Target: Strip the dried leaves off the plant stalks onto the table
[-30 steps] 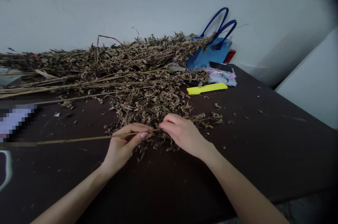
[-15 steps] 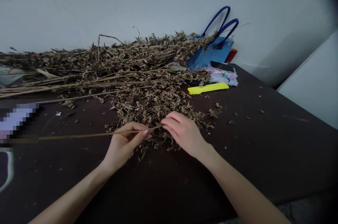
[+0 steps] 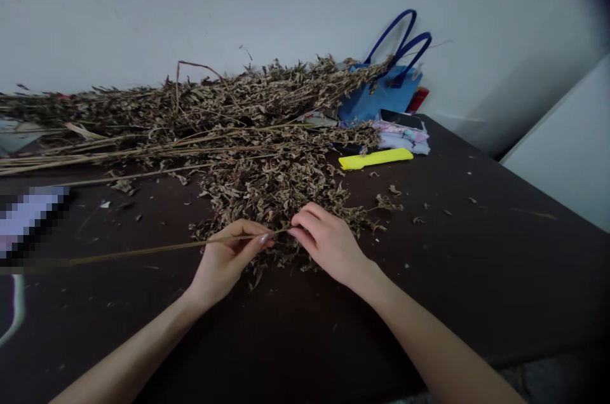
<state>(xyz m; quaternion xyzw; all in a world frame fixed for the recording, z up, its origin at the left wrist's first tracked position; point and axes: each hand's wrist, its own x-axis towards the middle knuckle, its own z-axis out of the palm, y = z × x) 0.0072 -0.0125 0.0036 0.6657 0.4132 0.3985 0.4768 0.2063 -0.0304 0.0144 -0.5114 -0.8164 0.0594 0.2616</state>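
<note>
Pinching a long bare dried stem, the left hand grips it between thumb and fingers near its right end; the stem runs leftward across the dark table, low over it. The right hand closes its fingertips on the stem's tip, just beside the left hand, though the exact grip is partly hidden. Both hands sit at the near edge of the loose dried-leaf pile. Behind the pile lie leafy dried stalks; to its right, a yellow flat tool and a blue bag.
</note>
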